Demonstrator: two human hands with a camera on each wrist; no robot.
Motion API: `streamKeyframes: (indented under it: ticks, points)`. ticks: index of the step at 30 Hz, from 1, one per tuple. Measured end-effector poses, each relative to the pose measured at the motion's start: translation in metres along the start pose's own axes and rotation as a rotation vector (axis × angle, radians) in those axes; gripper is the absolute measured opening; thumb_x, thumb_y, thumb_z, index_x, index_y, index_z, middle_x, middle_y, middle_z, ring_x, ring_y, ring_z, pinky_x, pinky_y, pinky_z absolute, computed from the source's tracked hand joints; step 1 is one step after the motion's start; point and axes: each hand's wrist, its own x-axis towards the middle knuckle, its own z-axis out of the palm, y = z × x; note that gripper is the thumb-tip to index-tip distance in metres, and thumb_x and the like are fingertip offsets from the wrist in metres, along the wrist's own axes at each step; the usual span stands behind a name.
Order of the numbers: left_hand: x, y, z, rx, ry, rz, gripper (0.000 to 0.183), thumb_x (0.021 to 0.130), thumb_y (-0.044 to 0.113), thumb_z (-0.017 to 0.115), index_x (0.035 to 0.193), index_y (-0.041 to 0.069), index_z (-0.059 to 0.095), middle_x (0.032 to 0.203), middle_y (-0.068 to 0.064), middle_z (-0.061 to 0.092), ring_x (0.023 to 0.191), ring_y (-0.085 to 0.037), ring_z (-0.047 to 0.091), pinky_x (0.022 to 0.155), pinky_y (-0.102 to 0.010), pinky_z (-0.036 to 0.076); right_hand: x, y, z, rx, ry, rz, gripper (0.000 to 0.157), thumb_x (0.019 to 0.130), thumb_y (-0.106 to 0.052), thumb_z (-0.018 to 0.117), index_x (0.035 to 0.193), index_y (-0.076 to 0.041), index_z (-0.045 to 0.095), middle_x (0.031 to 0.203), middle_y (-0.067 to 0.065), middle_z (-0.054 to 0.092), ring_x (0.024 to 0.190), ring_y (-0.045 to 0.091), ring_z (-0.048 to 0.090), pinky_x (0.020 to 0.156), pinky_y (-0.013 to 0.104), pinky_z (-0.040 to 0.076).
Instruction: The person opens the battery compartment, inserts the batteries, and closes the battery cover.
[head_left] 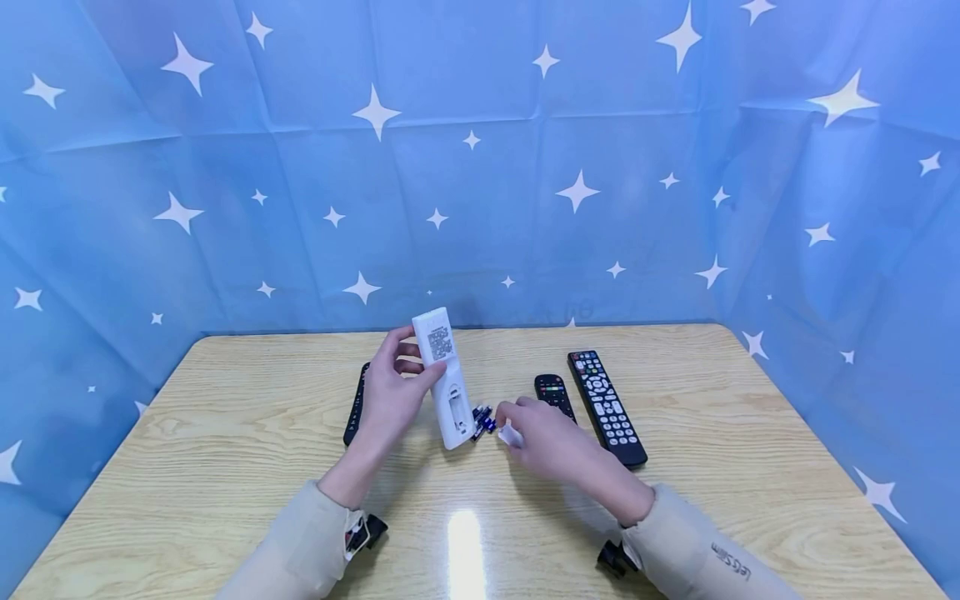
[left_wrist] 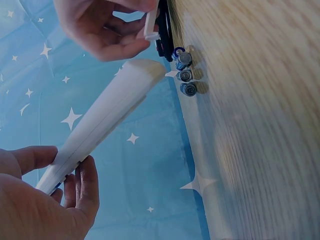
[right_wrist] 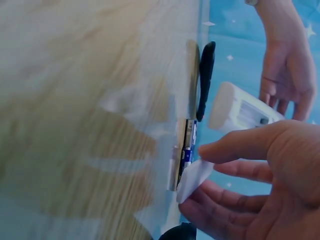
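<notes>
My left hand grips a white remote control by its upper part, tilted above the table with its back toward me. The battery compartment in its lower back is uncovered and looks bare. Between thumb and fingers, my right hand pinches a small white battery cover, apart from the remote. Several blue-and-silver batteries lie together on the table between the two hands. In the left wrist view their round ends show near the right hand.
A black remote lies behind the left hand, partly hidden. To the right are a small black remote, partly covered by the right hand, and a longer black remote. A blue star-patterned cloth hangs behind the wooden table.
</notes>
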Motion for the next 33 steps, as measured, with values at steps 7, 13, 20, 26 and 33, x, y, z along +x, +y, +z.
streamKeyframes:
  ticks: [7,13,20,26,33]
  points:
    - [0.000,-0.001,-0.001,0.016,-0.007,-0.014,0.054,0.088,0.007,0.079,0.137,0.010,0.057,0.110,-0.010,0.064,0.090,-0.026,0.064,0.073,-0.036,0.055,0.001,0.000,0.004,-0.031,-0.051,0.041,0.026,0.082,-0.005,0.084,0.101,-0.014,0.069,0.090,0.001,0.060,0.076,0.018,0.057,0.066,0.039,0.053]
    - [0.002,-0.001,-0.002,0.021,-0.013,-0.020,0.054,0.088,0.007,0.079,0.137,0.010,0.057,0.110,-0.011,0.064,0.091,-0.026,0.064,0.073,-0.035,0.055,0.002,0.000,0.006,-0.060,-0.088,0.055,0.029,0.081,-0.005,0.085,0.102,-0.016,0.068,0.091,0.000,0.061,0.079,0.020,0.059,0.068,0.040,0.054]
    - [0.002,0.002,-0.003,0.019,-0.015,-0.029,0.053,0.089,0.006,0.078,0.137,0.010,0.056,0.110,-0.011,0.063,0.091,-0.026,0.064,0.072,-0.035,0.056,0.007,0.001,0.002,-0.031,-0.036,0.010,0.013,0.093,-0.012,0.076,0.101,-0.010,0.067,0.090,0.000,0.061,0.074,0.015,0.056,0.063,0.034,0.050]
    - [0.002,0.003,-0.003,0.023,-0.021,-0.037,0.053,0.089,0.007,0.078,0.138,0.010,0.056,0.111,-0.011,0.063,0.092,-0.026,0.063,0.073,-0.035,0.055,0.018,0.003,-0.002,-0.037,0.034,-0.043,0.009,0.092,-0.003,0.075,0.093,-0.008,0.068,0.090,0.000,0.065,0.086,0.020,0.063,0.070,0.035,0.055]
    - [0.002,0.002,-0.003,0.034,-0.023,-0.039,0.054,0.089,0.007,0.079,0.138,0.010,0.056,0.112,-0.011,0.063,0.092,-0.026,0.064,0.073,-0.035,0.055,0.031,0.002,0.000,-0.054,-0.014,-0.023,0.014,0.090,0.004,0.074,0.099,-0.007,0.072,0.097,0.003,0.070,0.093,0.023,0.066,0.075,0.036,0.057]
